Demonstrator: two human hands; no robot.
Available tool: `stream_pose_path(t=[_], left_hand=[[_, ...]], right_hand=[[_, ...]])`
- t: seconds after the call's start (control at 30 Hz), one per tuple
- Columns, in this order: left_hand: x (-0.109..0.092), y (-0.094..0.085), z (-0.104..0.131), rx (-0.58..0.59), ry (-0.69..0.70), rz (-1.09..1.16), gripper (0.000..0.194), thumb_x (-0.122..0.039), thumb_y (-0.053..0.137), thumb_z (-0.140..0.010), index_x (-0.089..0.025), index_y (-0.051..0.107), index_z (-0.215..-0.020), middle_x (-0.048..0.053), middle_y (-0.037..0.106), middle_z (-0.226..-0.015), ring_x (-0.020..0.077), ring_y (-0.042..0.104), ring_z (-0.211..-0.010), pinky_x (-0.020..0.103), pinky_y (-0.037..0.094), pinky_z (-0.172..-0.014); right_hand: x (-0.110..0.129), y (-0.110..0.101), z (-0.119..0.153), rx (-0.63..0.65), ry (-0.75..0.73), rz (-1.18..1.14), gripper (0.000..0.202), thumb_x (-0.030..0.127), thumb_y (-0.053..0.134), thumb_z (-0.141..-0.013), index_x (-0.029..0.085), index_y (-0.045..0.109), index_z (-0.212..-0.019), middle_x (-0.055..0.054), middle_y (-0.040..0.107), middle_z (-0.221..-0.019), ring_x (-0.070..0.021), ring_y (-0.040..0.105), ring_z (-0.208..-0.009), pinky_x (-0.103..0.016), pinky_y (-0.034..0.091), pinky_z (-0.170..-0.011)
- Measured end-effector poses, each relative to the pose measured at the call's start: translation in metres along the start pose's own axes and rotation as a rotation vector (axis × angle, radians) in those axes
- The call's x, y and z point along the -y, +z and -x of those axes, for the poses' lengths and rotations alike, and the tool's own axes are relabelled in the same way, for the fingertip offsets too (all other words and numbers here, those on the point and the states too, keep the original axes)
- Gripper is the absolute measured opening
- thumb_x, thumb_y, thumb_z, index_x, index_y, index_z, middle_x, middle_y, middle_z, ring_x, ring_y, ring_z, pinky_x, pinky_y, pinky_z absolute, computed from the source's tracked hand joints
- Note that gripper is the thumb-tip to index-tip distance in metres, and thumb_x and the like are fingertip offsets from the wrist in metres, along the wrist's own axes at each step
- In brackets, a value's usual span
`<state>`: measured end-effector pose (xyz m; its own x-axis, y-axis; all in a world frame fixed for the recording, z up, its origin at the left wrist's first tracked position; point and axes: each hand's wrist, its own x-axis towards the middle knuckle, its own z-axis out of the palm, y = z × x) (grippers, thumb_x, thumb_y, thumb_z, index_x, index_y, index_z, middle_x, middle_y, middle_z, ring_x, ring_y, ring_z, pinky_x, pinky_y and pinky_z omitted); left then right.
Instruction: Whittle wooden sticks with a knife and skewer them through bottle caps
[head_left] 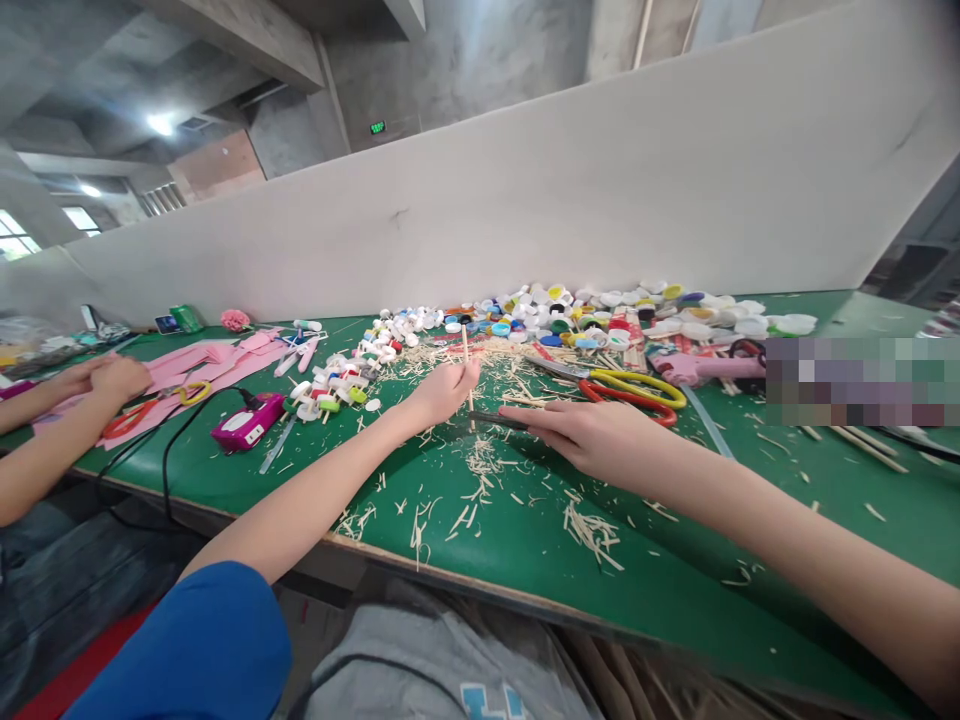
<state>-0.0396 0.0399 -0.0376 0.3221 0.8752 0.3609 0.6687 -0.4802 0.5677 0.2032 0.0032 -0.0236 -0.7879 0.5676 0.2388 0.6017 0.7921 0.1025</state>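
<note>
My left hand (447,393) is closed round a thin wooden stick (465,343) that stands nearly upright over the table. My right hand (581,432) grips a dark, narrow knife (495,420), whose blade lies across the lower part of the stick. Most of the knife's handle is hidden by my fingers. Under and around both hands, pale wood shavings (481,458) are scattered. Just behind my right hand lie large scissors (637,388) with yellow and red handles.
Bottle caps (555,310) are heaped along the white partition (540,200). A magenta power adapter (247,425) with black cables sits left on the green table (480,545). A co-worker's hands (112,378) rest by pink sheets (202,365). Pink hot glue gun (697,368) lies right.
</note>
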Motion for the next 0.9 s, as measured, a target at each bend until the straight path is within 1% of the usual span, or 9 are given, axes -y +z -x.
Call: stream_pose_path(t=[0.07, 0.13, 0.23, 0.33, 0.47, 0.6, 0.77, 0.83, 0.9], left_hand=[[-0.0003, 0.0000, 0.0001, -0.005, -0.001, 0.001, 0.058, -0.061, 0.013, -0.092, -0.020, 0.033, -0.056, -0.003, 0.030, -0.048, 0.0115, 0.032, -0.047, 0.029, 0.028, -0.055], [-0.0011, -0.0001, 0.0005, -0.005, 0.001, 0.011, 0.056, -0.059, 0.013, -0.093, -0.020, 0.033, -0.058, -0.003, 0.031, -0.048, 0.0117, 0.033, -0.048, 0.028, 0.029, -0.056], [-0.0033, -0.0001, 0.0018, 0.004, 0.014, 0.035, 0.054, -0.055, 0.013, -0.094, -0.020, 0.033, -0.059, -0.003, 0.033, -0.050, 0.0118, 0.035, -0.049, 0.028, 0.031, -0.057], [-0.0060, -0.0002, 0.0033, 0.016, 0.034, 0.051, 0.051, -0.051, 0.013, -0.095, -0.020, 0.033, -0.060, -0.003, 0.033, -0.051, 0.0119, 0.036, -0.050, 0.027, 0.031, -0.058], [-0.0079, -0.0011, 0.0045, 0.027, 0.056, 0.044, 0.049, -0.048, 0.013, -0.096, -0.020, 0.032, -0.061, -0.002, 0.032, -0.052, 0.0125, 0.036, -0.052, 0.028, 0.030, -0.058], [-0.0081, -0.0020, 0.0044, 0.026, 0.050, 0.034, 0.049, -0.047, 0.012, -0.095, -0.020, 0.032, -0.061, -0.002, 0.032, -0.052, 0.0127, 0.036, -0.051, 0.028, 0.030, -0.058], [-0.0086, -0.0019, 0.0043, 0.032, 0.059, 0.038, 0.048, -0.048, 0.013, -0.095, -0.020, 0.033, -0.061, -0.003, 0.032, -0.052, 0.0127, 0.036, -0.051, 0.028, 0.031, -0.057], [-0.0087, -0.0019, 0.0044, 0.030, 0.066, 0.039, 0.048, -0.047, 0.013, -0.095, -0.020, 0.033, -0.061, -0.003, 0.032, -0.052, 0.0126, 0.036, -0.051, 0.028, 0.031, -0.057], [-0.0085, -0.0021, 0.0045, 0.034, 0.065, 0.042, 0.049, -0.048, 0.013, -0.095, -0.020, 0.033, -0.061, -0.003, 0.033, -0.052, 0.0126, 0.036, -0.051, 0.028, 0.031, -0.058]], right_hand=[[-0.0010, 0.0001, -0.0007, -0.020, 0.003, 0.057, 0.048, 0.029, 0.029, -0.096, 0.040, 0.037, -0.142, -0.004, 0.066, -0.094, -0.0103, 0.053, -0.056, -0.023, 0.028, -0.044], [-0.0021, 0.0019, -0.0020, -0.034, 0.001, 0.109, 0.048, 0.030, 0.028, -0.097, 0.039, 0.036, -0.143, -0.004, 0.064, -0.090, -0.0080, 0.045, -0.048, -0.024, 0.022, -0.042], [-0.0032, 0.0059, -0.0041, -0.046, -0.019, 0.155, 0.048, 0.031, 0.026, -0.097, 0.040, 0.033, -0.143, -0.004, 0.062, -0.088, -0.0073, 0.038, -0.045, -0.025, 0.018, -0.041], [-0.0019, 0.0073, -0.0060, -0.023, -0.014, 0.178, 0.048, 0.030, 0.026, -0.097, 0.042, 0.032, -0.143, -0.004, 0.063, -0.092, -0.0082, 0.041, -0.047, -0.025, 0.017, -0.041], [0.0005, 0.0057, -0.0082, 0.014, -0.003, 0.160, 0.049, 0.028, 0.029, -0.096, 0.043, 0.032, -0.143, -0.005, 0.065, -0.094, -0.0097, 0.048, -0.050, -0.024, 0.023, -0.043], [0.0003, 0.0034, -0.0095, 0.020, -0.031, 0.076, 0.049, 0.026, 0.029, -0.096, 0.041, 0.034, -0.143, -0.005, 0.066, -0.091, -0.0122, 0.054, -0.056, -0.024, 0.030, -0.046], [0.0014, 0.0011, -0.0083, 0.098, -0.034, -0.060, 0.046, 0.029, 0.032, -0.096, 0.040, 0.039, -0.141, -0.004, 0.068, -0.090, -0.0138, 0.060, -0.065, -0.023, 0.038, -0.051], [0.0009, 0.0020, -0.0071, 0.096, -0.029, -0.057, 0.047, 0.029, 0.034, -0.096, 0.040, 0.038, -0.141, -0.004, 0.068, -0.093, -0.0134, 0.061, -0.066, -0.022, 0.038, -0.051], [-0.0011, 0.0038, -0.0056, 0.075, -0.040, -0.021, 0.047, 0.029, 0.033, -0.096, 0.040, 0.037, -0.141, -0.004, 0.067, -0.094, -0.0123, 0.059, -0.063, -0.022, 0.035, -0.048]])
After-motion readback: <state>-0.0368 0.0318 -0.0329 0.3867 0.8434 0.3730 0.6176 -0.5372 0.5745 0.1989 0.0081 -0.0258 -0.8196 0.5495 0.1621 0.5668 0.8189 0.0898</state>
